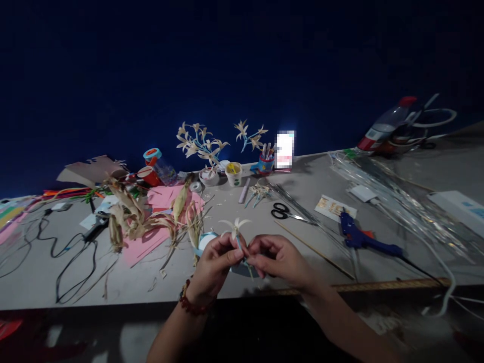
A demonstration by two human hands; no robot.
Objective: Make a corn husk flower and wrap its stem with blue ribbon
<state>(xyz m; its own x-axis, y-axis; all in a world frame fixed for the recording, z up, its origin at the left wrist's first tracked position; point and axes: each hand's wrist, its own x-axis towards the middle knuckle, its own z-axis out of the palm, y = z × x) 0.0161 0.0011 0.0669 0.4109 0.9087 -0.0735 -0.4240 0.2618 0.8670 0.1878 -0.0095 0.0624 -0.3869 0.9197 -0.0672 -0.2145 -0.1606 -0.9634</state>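
Husk flower point(235, 225) is held just above the table's point(94, 282) front edge. Its thin stem is pinched by both the left hand point(215, 264) and the right hand point(278, 259), which are pressed together fingertip to fingertip. A blue tape roll point(205, 241) lies just behind the left hand. Scissors point(284, 212) and a blue glue gun point(365, 238) lie farther right, and dried husks point(128, 217) lie to the left.

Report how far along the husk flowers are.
Done: two flowered branches stand at the back of the table. In hand: the left hand and right hand pinch the stem of one small husk flower, with a blue tape roll just behind them. Left, by the look of it: loose husks lie unused on pink paper.
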